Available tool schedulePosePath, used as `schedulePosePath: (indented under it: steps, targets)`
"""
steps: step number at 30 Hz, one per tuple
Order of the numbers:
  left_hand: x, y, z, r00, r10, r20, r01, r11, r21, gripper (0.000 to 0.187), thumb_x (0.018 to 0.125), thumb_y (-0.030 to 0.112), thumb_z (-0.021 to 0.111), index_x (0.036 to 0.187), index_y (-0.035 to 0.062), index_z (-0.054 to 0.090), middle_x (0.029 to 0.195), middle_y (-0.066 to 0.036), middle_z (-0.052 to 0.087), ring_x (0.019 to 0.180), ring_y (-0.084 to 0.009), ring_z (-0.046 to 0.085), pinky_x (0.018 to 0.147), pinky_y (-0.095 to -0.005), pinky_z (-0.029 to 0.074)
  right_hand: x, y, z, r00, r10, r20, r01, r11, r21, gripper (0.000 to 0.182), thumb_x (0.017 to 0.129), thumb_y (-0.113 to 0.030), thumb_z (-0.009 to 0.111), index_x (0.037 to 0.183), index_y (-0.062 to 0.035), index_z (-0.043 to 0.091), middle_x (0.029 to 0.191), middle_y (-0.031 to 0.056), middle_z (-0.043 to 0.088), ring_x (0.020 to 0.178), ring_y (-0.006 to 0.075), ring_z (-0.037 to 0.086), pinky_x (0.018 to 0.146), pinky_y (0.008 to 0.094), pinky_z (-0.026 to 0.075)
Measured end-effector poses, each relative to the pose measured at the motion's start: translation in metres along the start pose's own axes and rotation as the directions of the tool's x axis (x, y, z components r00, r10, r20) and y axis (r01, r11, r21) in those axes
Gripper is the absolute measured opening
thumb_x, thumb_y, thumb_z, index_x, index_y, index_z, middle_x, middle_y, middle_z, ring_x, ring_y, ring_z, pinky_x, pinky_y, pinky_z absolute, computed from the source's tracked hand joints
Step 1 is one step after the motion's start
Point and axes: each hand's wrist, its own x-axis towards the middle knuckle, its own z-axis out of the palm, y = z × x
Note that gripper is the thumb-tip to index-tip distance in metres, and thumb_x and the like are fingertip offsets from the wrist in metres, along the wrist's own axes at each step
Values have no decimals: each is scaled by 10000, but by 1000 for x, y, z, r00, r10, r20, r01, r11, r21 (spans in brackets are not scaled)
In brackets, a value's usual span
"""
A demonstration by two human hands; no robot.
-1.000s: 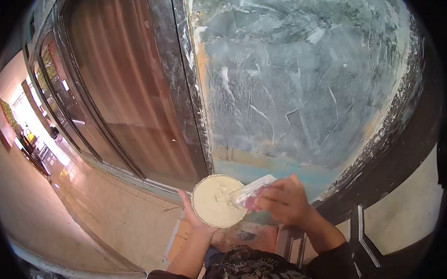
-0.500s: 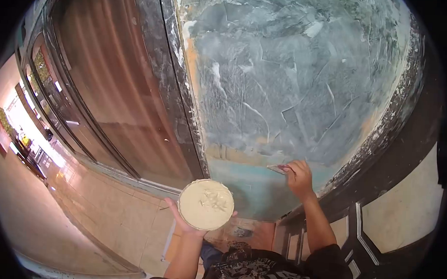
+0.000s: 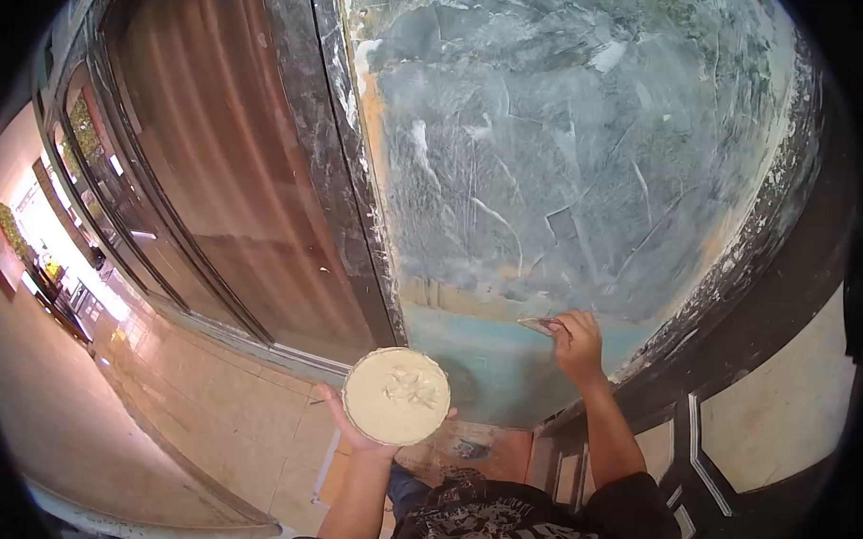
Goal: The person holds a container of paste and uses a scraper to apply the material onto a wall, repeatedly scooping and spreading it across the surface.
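Note:
My left hand supports a round tub of cream-coloured putty from beneath, thumb out on one side and fingertips showing on the other. The putty is filled near the rim, with rough ridges on its surface. In my right hand is a putty knife, gripped by its handle, its blade pointing left close against the wall panel. The knife is at the line where the grey, putty-smeared upper area meets the pale turquoise strip below.
Left of the panel is a dark-framed window or door with brown curtains behind its glass. A dark panelled door stands at right. Tiled floor runs left toward a bright opening. A reddish patch of floor lies below the panel.
Almost nothing differs; the knife blade has tilted slightly at the same spot on the panel. The tub stays in place in my left hand.

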Motion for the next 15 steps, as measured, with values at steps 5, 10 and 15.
schedulePosePath:
  steps: [5, 10, 15]
  targets:
    - [0, -2, 0, 1000, 9, -19, -8, 999, 51, 1225, 744, 1030, 284, 1604, 160, 338, 1621, -243, 341, 1412, -559, 397, 972, -899, 333, 10, -2, 0, 996, 51, -69, -48, 998, 40, 64, 874, -37, 696, 930, -8, 707, 915, 105, 691, 853, 338, 593, 764, 441, 465]
    - [0, -4, 0, 1000, -1, 1, 1, 1000, 11, 1236, 739, 1034, 277, 1600, 150, 341, 1619, -248, 341, 1402, -565, 404, 963, -900, 340, 8, -3, -6, 991, 104, -81, -96, 991, 97, 62, 879, -39, 690, 930, -6, 705, 905, 111, 683, 853, 350, 588, 769, 447, 474]
    - [-1, -4, 3, 999, -2, -41, 4, 999, 41, 1249, 733, 1041, 254, 1602, 147, 333, 1609, -249, 354, 1386, -563, 425, 951, -896, 353, 0, 6, 6, 994, 110, -25, -110, 994, 4, 74, 888, -62, 694, 944, -16, 705, 919, 111, 682, 861, 362, 585, 785, 450, 480]
